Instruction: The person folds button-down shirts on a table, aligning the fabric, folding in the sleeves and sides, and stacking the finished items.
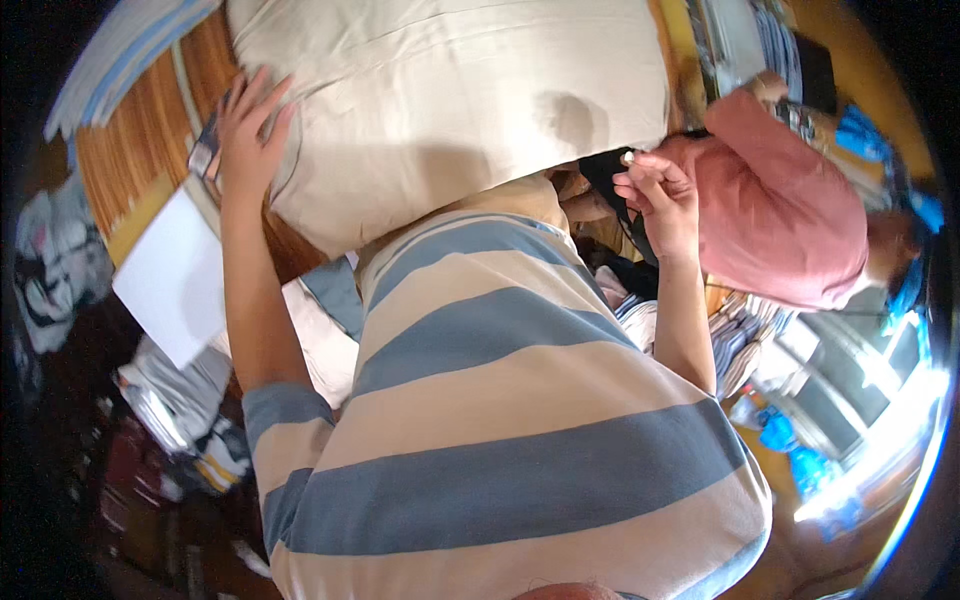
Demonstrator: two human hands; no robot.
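A wide sheet of beige cloth (460, 80) covers most of the table in front of me, its near edge hanging toward my lap. My left hand (252, 135) lies at the cloth's left edge with fingers spread, beside a small dark object (205, 150) whose kind I cannot make out. Off the cloth's near right corner, my right hand (660, 195) is raised, with thumb and fingers pinching a small white piece (628, 158). What that piece is made of is too small to tell.
Close on my right sits a person in a pink top (780, 200). A white sheet (175, 275) lies by the wooden tabletop (150, 130) at left. Folded striped fabrics (745, 335) are stacked at right, and grey garments (180, 390) are piled low at left.
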